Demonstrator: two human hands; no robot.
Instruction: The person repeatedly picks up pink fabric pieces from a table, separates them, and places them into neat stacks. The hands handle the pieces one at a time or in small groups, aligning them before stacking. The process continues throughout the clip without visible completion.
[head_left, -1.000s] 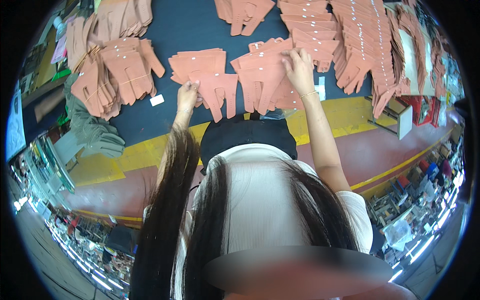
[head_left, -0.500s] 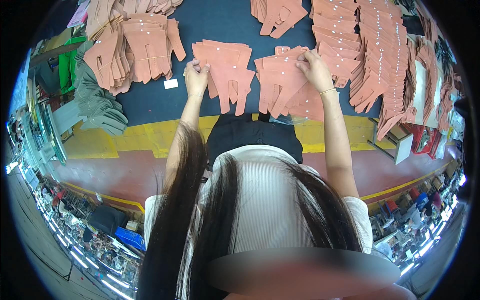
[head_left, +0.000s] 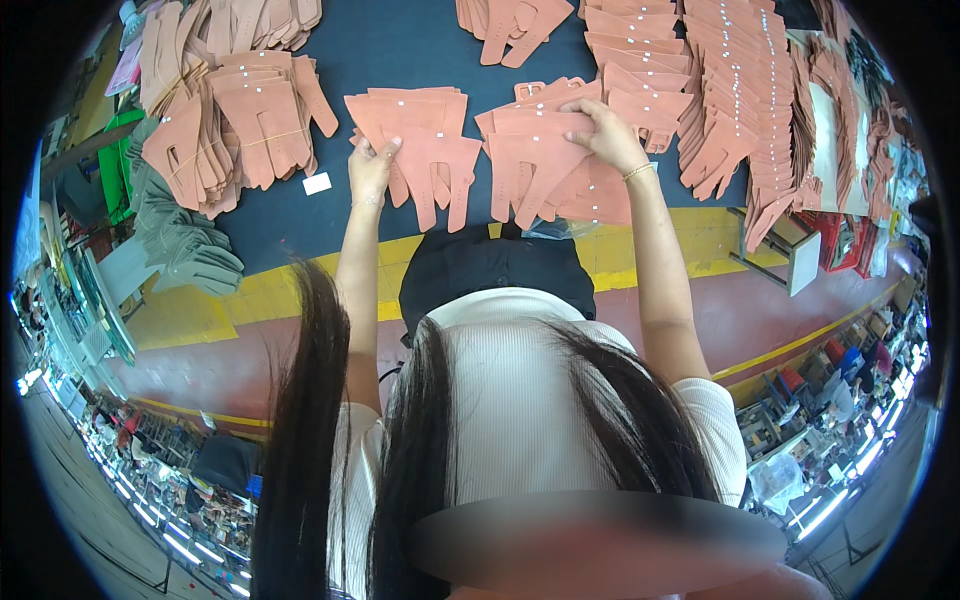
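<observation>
Two small piles of flat salmon-pink pieces, which look like leather with strap-like tongues, lie in front of me on the dark blue tabletop (head_left: 420, 50). At the outer edge of the left pile (head_left: 430, 155), my left hand (head_left: 370, 172) is closed, thumb on top and fingers partly hidden beneath. My right hand (head_left: 608, 138) pinches the upper right edge of the right pile (head_left: 540, 150) between thumb and fingers. How many pieces each hand grips is hidden. Small white tags dot the pieces.
Bundled pink pieces (head_left: 262, 115) stand at the left, near a white card (head_left: 317, 183). Long overlapping rows of pink pieces (head_left: 722, 100) fill the right side. Grey-green pieces (head_left: 185, 235) hang over the left table edge. A red crate (head_left: 845, 243) is beyond the right edge.
The whole view has shifted a little. My left thumb now lies over the left pile's edge, where the hand was curled beside it. My right hand keeps its place on the right pile.
</observation>
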